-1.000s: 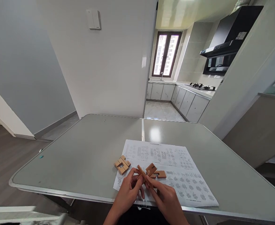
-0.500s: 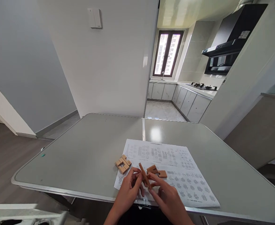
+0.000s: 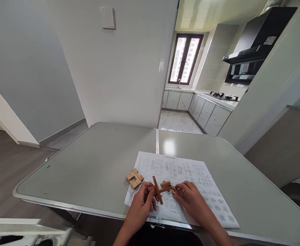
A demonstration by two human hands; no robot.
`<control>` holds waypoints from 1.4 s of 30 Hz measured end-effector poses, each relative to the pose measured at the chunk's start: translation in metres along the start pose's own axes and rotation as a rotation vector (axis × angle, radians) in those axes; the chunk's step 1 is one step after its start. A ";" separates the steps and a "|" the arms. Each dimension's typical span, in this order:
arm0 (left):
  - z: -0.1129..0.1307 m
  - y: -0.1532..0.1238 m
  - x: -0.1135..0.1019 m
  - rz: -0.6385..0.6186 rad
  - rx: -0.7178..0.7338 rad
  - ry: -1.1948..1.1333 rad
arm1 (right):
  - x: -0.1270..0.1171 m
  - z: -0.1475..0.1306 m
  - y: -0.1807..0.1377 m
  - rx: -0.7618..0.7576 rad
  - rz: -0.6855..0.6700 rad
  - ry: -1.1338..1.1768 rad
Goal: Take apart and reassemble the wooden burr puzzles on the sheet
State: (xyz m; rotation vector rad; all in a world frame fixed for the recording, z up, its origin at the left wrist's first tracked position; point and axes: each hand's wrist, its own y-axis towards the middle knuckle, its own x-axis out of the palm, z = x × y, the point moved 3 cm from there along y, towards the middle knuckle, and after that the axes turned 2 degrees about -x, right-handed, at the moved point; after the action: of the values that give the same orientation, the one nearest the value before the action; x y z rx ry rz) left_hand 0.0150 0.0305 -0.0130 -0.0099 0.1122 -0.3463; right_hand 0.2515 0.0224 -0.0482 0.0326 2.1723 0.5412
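Head view, left hand [image 3: 139, 209] pinching strip [image 3: 157, 190], right hand [image 3: 190, 201] gripping block [image 3: 166, 186], joined pieces [image 3: 134, 178] nearby, sheet [image 3: 190, 170] beneath

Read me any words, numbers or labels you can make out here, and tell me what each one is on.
No text here is legible.
The printed sheet on the table: a heading line and captions under rows of small diagrams, all too small to read.
The white label on the range hood: blurred, unreadable.
The wooden pieces: no lettering can be made out.
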 end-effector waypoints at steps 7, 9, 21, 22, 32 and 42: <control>-0.003 -0.001 0.001 -0.022 0.027 0.019 | -0.004 -0.002 -0.005 0.225 -0.118 0.020; -0.005 -0.001 0.000 -0.014 0.038 0.022 | -0.008 -0.004 -0.005 0.248 -0.119 -0.018; -0.006 -0.004 0.001 0.043 0.086 0.263 | -0.044 -0.077 -0.014 0.326 -0.065 0.514; -0.006 -0.005 0.002 0.045 0.098 0.290 | -0.038 -0.087 -0.015 0.323 -0.120 0.620; -0.004 -0.006 0.005 0.051 0.111 0.390 | 0.013 -0.107 -0.008 0.433 -0.077 0.952; -0.004 -0.009 0.008 0.019 0.122 0.389 | 0.023 -0.104 -0.012 0.538 -0.031 0.997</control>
State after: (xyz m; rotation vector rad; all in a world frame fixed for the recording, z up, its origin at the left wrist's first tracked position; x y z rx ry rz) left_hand 0.0191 0.0189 -0.0176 0.1794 0.4759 -0.3329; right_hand 0.1601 -0.0218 -0.0155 0.0215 3.2284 -0.1267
